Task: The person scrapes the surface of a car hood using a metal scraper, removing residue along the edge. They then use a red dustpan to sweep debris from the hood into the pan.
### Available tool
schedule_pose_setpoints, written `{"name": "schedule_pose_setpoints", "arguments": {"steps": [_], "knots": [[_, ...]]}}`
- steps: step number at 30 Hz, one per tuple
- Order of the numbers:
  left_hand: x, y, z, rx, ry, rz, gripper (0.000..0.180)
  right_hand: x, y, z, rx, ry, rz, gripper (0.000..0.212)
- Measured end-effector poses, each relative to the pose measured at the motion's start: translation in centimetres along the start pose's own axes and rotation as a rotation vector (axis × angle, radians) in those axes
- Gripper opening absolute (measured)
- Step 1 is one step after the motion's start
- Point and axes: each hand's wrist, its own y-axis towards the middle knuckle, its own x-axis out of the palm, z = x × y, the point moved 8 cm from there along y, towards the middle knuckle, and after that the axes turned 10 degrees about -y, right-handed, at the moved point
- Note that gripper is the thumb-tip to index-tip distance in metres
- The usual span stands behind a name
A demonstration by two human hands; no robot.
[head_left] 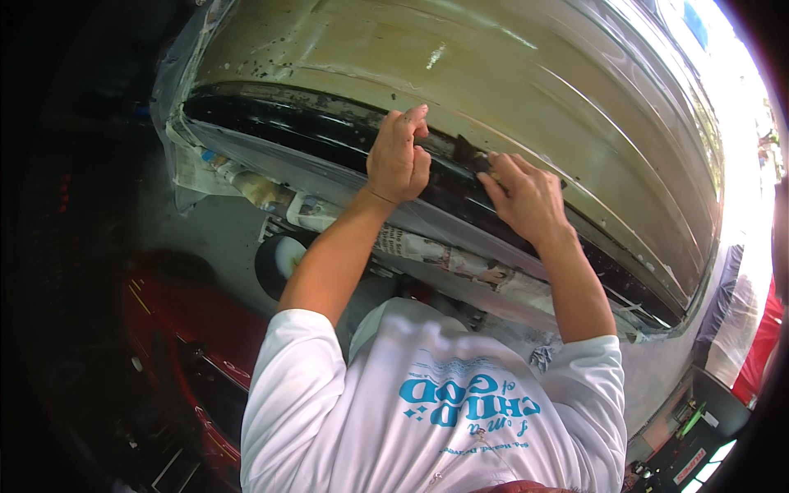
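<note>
A large olive-brown vehicle panel, ridged lengthwise, fills the far side. A glossy black band runs along its near edge, with a rough, patchy grey strip above it. My right hand is closed round a small dark scraper-like tool, pressed against that strip right of the middle. Its handle is mostly hidden by my fingers. To the left, my left hand rests at the black band, holding nothing, its thumb apart from the bent fingers. Dark flecks dot the panel's far left part.
Clear plastic sheeting and taped newspaper cover the area below the band. A red car stands at the lower left. At the lower right is a dark bin or case with small items, near red and white cloth.
</note>
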Motion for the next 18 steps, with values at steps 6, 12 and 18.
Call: {"name": "schedule_pose_setpoints", "arguments": {"steps": [6, 12, 18], "knots": [[0.0, -0.4, -0.2, 0.04, -0.055, 0.019, 0.066, 1.8, 2.2, -2.6, 0.082, 0.015, -0.029, 0.021], [-6.3, 1.3, -1.2, -0.056, 0.037, 0.246, 0.045, -1.0, 1.5, -2.7, 0.065, -0.021, 0.096, 0.028], [-9.6, 0.9, -5.0, -0.125, 0.431, 0.006, 0.018, 1.0, 1.8, -3.6, 0.085, -0.04, -0.001, 0.039]]}}
